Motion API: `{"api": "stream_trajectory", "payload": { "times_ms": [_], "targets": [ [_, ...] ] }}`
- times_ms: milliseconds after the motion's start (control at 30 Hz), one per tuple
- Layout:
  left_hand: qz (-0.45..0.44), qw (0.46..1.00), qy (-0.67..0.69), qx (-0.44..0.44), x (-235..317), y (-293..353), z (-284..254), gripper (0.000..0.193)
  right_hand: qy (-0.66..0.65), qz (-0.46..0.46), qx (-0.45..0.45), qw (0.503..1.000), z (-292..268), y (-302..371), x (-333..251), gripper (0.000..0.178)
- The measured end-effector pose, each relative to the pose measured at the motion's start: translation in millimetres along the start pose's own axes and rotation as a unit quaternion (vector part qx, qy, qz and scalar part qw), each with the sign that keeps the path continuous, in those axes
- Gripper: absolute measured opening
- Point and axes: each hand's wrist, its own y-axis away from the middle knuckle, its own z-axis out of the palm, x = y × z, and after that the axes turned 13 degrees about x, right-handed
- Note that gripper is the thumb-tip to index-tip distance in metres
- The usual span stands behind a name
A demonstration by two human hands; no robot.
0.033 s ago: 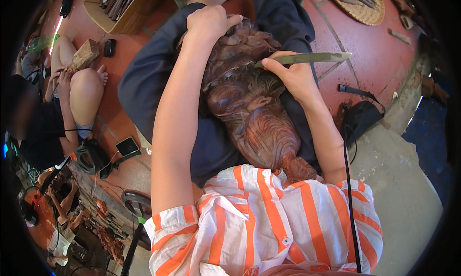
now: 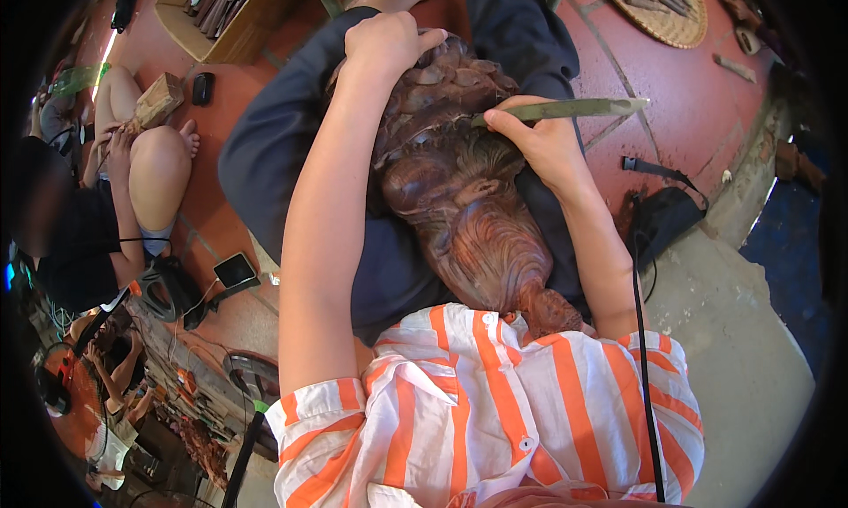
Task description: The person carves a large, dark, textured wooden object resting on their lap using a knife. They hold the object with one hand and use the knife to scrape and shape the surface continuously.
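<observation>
A dark reddish-brown wood carving (image 2: 490, 234) with flowing, hair-like grooves lies lengthwise across my lap, its narrow end close to my shirt. My left hand (image 2: 384, 44) is curled over its far end, the thumb pointing right and the fingertips hidden. On the carving's right side, my right hand (image 2: 534, 137) grips a long, flat grey-green blade-like tool (image 2: 583, 108) between thumb and fingers. One end of that tool meets the grooved wood; the other sticks out to the right over the floor. What exact kind of tool it is cannot be made out.
A cardboard box (image 2: 252, 33) of long-handled tools stands far left, and a woven tray (image 2: 696, 31) of tools far right. Another person (image 2: 155, 172) sits at left with a wood block (image 2: 159, 100). A black bag (image 2: 667, 221) lies right; a phone (image 2: 235, 270) lies left.
The flat tool and my right hand have shifted very slightly to the right. My left hand stays on the carving.
</observation>
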Motion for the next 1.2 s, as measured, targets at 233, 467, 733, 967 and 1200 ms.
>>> {"api": "stream_trajectory", "payload": {
  "times_ms": [233, 467, 733, 967, 1200],
  "targets": [
    [-0.006, 1.000, -0.010, -0.003, 1.5, -0.1, -1.8, 0.055, -0.007, 0.004, -0.024, 1.000, 5.4, -0.3, -9.1, 0.019],
    [-0.004, 1.000, 0.003, -0.007, 1.6, 1.4, -4.0, 0.058, 0.001, 0.001, -0.006, 1.000, -0.3, -0.8, 0.1, 0.020],
    [-0.006, 1.000, -0.010, -0.004, 1.6, 0.1, -2.5, 0.054, 0.017, -0.015, -0.003, 1.000, 3.4, -2.5, -1.5, 0.020],
    [-0.009, 1.000, -0.015, -0.006, 3.7, 1.7, -6.2, 0.055, 0.009, -0.008, -0.003, 1.000, 2.3, 3.9, -5.1, 0.021],
    [-0.009, 1.000, -0.019, 0.001, 3.9, -0.1, -6.2, 0.055, 0.005, -0.015, -0.004, 1.000, 1.2, -3.6, 4.7, 0.020]
  ]
}}
